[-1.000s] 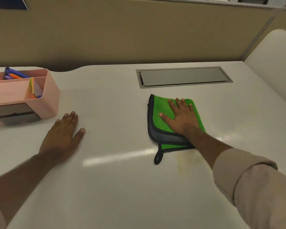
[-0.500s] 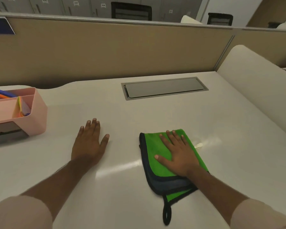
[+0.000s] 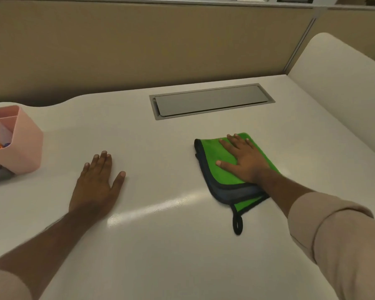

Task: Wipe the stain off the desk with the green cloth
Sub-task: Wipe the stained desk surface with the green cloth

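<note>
The green cloth [image 3: 212, 161], folded, with a dark grey edge and a black hanging loop, lies right of centre on the white desk [image 3: 160, 245]. My right hand [image 3: 245, 161] presses flat on top of it, fingers spread and pointing away from me. My left hand [image 3: 95, 182] rests palm down on the bare desk to the left, well apart from the cloth and holding nothing. I cannot make out a stain on the desk; a streak of reflected light crosses the surface between my hands.
A pink desk organiser [image 3: 28, 146] with coloured pens and notes stands at the left edge. A grey cable hatch [image 3: 210, 100] is set into the desk behind the cloth. A beige partition [image 3: 139, 50] closes the back, and a white rounded panel [image 3: 338, 83] the right side.
My right hand has slid the cloth toward me and then away again, to the far right. My left hand has stayed flat on the desk. The view has shifted with my head.
</note>
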Demonstrator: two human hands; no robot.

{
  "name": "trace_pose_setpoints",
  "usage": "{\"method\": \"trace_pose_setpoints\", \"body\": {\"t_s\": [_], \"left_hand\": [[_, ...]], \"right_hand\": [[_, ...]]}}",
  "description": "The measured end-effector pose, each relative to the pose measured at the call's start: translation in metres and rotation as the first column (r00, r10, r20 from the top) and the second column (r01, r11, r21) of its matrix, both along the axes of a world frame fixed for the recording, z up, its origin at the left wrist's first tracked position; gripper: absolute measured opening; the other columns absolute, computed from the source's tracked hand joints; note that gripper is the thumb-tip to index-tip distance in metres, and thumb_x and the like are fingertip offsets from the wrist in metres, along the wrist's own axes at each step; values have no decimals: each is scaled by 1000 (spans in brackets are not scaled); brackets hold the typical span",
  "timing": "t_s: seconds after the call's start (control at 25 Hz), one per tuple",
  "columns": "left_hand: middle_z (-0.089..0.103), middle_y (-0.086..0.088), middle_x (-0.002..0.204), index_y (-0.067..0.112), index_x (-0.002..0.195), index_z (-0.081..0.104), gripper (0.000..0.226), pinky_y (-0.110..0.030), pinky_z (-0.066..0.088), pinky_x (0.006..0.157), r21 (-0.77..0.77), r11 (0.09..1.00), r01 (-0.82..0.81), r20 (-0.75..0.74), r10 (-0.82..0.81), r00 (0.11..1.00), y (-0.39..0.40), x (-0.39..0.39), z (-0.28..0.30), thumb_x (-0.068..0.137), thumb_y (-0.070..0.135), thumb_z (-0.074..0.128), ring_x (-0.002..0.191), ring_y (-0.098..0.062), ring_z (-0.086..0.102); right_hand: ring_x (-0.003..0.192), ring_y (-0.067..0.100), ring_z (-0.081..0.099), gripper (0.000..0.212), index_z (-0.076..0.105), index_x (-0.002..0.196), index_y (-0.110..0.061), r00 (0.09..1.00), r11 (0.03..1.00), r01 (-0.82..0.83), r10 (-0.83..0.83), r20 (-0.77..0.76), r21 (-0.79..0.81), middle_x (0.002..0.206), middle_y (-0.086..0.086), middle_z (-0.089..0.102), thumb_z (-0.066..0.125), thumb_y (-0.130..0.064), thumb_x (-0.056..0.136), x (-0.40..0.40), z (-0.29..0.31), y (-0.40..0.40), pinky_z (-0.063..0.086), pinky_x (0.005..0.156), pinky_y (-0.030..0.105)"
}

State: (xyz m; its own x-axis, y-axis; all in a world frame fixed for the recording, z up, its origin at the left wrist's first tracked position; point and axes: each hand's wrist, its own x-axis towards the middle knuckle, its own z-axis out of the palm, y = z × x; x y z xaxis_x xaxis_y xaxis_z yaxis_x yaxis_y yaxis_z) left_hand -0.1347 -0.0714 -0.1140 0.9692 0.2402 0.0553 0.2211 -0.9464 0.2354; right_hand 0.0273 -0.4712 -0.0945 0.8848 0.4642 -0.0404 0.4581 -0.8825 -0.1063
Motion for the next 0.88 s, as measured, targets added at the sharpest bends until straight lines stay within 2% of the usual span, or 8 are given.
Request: {"method": "trace_pose_setpoints", "body": {"t_s": [0.24, 0.52, 0.76, 0.88], "left_hand": [[11, -2, 164, 12, 154, 14, 78, -35, 4, 123, -15, 1000, 3, 16, -2, 1000, 3, 1, -2, 93, 61, 12, 152, -15, 5], [17, -8, 163, 8, 152, 19, 74, -38, 6, 123, 3, 1000, 8, 62, -8, 998, -5, -3, 2, 96, 55, 16, 151, -21, 11], [12, -7, 164, 7, 153, 17, 70, -38, 4, 123, -60, 998, 19, 47, -16, 999, -7, -8, 12, 98, 51, 23, 152, -19, 6], [11, -6, 164, 8, 153, 16, 72, -38, 4, 123, -15, 999, 36, 51, -35, 998, 15, -21, 15, 98, 53, 20, 152, -19, 5]], "right_hand": [[151, 18, 1, 86, 10, 154, -35, 976, 976, 215, -216, -8, -23, 164, 1, 9, 20, -82, 83, -4, 0, -34, 1, 122, 47], [151, 20, 2, 87, 8, 154, -34, 970, 969, 242, -242, 3, -48, 164, 3, 9, 16, -82, 82, -85, 2, -50, 3, 122, 47], [151, 19, -3, 89, 4, 154, -33, 985, 982, 174, -173, 30, -67, 164, 3, 6, 11, -84, 81, -158, -2, -11, 2, 122, 47], [151, 20, -3, 90, 6, 154, -33, 990, 990, 137, -135, 35, -43, 164, 3, 8, 13, -84, 82, -183, -4, 21, 3, 122, 48]]}}
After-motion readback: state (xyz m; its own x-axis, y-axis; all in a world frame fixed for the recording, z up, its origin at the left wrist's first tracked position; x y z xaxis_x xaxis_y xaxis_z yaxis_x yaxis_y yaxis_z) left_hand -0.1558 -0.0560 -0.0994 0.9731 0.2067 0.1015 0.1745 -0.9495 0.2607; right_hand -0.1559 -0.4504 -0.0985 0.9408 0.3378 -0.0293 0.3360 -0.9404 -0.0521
